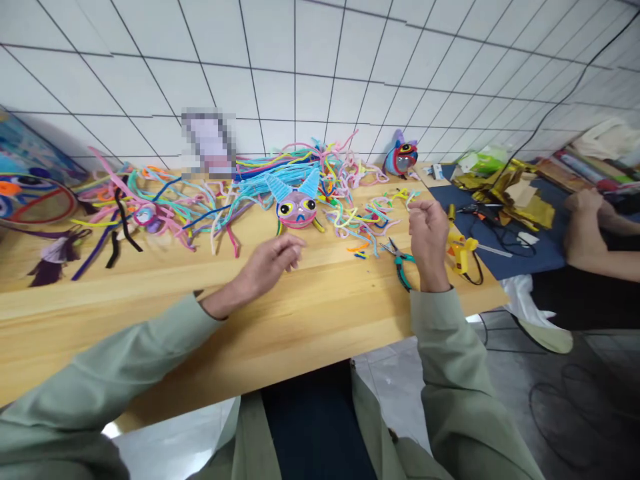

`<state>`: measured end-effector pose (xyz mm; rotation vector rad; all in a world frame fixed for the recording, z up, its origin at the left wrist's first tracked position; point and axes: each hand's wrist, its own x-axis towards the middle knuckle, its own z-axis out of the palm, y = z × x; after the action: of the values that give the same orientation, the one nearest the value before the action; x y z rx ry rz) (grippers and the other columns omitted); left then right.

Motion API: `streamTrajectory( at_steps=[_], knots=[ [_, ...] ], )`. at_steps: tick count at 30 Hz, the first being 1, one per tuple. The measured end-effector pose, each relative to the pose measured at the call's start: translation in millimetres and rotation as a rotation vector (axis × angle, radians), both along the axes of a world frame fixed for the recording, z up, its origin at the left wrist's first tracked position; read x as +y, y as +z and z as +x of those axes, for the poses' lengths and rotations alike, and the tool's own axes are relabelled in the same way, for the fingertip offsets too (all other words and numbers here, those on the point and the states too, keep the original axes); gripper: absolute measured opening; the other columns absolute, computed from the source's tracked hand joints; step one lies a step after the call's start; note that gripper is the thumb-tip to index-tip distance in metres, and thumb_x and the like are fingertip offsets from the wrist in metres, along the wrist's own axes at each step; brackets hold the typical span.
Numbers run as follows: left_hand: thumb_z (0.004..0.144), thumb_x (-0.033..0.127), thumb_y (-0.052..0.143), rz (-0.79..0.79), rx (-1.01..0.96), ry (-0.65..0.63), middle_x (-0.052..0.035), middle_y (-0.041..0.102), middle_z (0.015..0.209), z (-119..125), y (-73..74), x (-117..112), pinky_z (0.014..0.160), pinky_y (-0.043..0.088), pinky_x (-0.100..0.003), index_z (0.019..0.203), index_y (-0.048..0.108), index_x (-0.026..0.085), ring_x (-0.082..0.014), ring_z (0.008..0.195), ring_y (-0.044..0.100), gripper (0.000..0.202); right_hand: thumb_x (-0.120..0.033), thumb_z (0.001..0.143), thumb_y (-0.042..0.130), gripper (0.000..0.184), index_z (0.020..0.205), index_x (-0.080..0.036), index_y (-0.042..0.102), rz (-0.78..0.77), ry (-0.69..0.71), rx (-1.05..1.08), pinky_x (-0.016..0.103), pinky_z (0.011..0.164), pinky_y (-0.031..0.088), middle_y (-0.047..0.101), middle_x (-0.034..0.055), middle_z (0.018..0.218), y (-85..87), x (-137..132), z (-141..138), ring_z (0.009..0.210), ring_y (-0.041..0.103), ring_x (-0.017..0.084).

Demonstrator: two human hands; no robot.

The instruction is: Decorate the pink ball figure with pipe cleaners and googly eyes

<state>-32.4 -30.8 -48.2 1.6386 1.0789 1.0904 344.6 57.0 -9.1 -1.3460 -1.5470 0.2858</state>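
Observation:
My left hand (267, 265) rests low over the wooden table (300, 313), fingers loosely curled and pointing right, holding nothing that I can see. Just beyond it sits a pink pipe-cleaner cat head (297, 208) with blue ears and yellow eyes. My right hand (429, 240) is raised upright in a loose fist; whether it pinches anything is unclear. Teal-handled pliers (400, 263) lie on the table just left of my right wrist. A yellow glue gun (461, 252) lies right of it.
A tangle of colourful pipe cleaners (200, 193) covers the back of the table. A second cat figure (401, 157) stands at the back right. Gold foil (505, 190) lies on a dark blue mat (530, 250). Another person's hand (587, 227) rests at the right.

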Motion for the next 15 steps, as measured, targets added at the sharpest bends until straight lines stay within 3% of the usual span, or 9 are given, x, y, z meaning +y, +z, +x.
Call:
streamTrajectory(
  at_steps=[3,5,7,9,12,15],
  knots=[
    [0.110,0.064,0.062,-0.110,0.010,-0.200,-0.0004,0.070,0.078,39,1.1,-29,0.061,0.055,-0.032,0.114,0.075,0.023,-0.0163,0.065,0.065,0.044,-0.061,0.101,0.074,0.046,0.077,-0.029,0.051,0.048,-0.056,0.124,0.033,0.060,0.038,0.042,-0.0081,0.064,2.2,-12,-25,0.059,0.041,0.014],
    [0.112,0.059,0.059,-0.137,0.028,-0.268,0.0012,0.066,0.075,59,4.0,-41,0.061,0.050,-0.029,0.112,0.073,0.020,-0.0143,0.064,0.060,0.041,-0.069,0.104,0.067,0.062,0.066,-0.029,0.038,0.041,0.019,0.193,0.033,0.059,0.032,0.036,-0.0078,0.060,4.7,-27,-49,0.058,0.034,0.013],
    [0.113,0.053,0.056,-0.144,0.054,-0.230,0.0038,0.058,0.068,73,8.3,-47,0.059,0.044,-0.026,0.101,0.071,0.019,-0.0128,0.061,0.053,0.038,-0.071,0.104,0.065,0.067,0.063,-0.029,0.035,-0.027,0.171,0.275,0.033,0.057,0.028,0.033,-0.0077,0.058,7.0,-44,-73,0.056,0.031,0.012],
    [0.113,0.051,0.056,-0.115,0.048,-0.145,0.0042,0.055,0.067,78,11.0,-50,0.060,0.042,-0.026,0.091,0.066,0.020,-0.0123,0.062,0.050,0.039,-0.066,0.098,0.076,0.064,0.064,-0.027,0.039,-0.171,0.395,0.309,0.032,0.058,0.030,0.036,-0.0078,0.060,7.8,-61,-96,0.058,0.034,0.012],
    [0.111,0.049,0.060,0.003,0.012,-0.007,0.0032,0.060,0.072,75,6.5,-46,0.064,0.044,-0.025,0.090,0.064,0.020,-0.0121,0.065,0.051,0.036,-0.054,0.083,0.094,0.045,0.081,-0.026,0.060,-0.439,0.712,0.486,0.028,0.063,0.042,0.061,-0.0043,0.077,3.9,-75,-121,0.069,0.054,0.013],
    [0.110,0.040,0.061,0.116,0.000,0.126,0.0029,0.065,0.076,67,-6.9,-39,0.067,0.047,-0.024,0.095,0.066,0.020,-0.0119,0.067,0.055,0.025,-0.045,0.072,0.100,0.045,0.095,-0.027,0.065,-0.648,0.765,0.706,0.025,0.059,0.042,0.069,-0.0032,0.089,-7.1,-73,-132,0.070,0.055,0.012]
  ],
)
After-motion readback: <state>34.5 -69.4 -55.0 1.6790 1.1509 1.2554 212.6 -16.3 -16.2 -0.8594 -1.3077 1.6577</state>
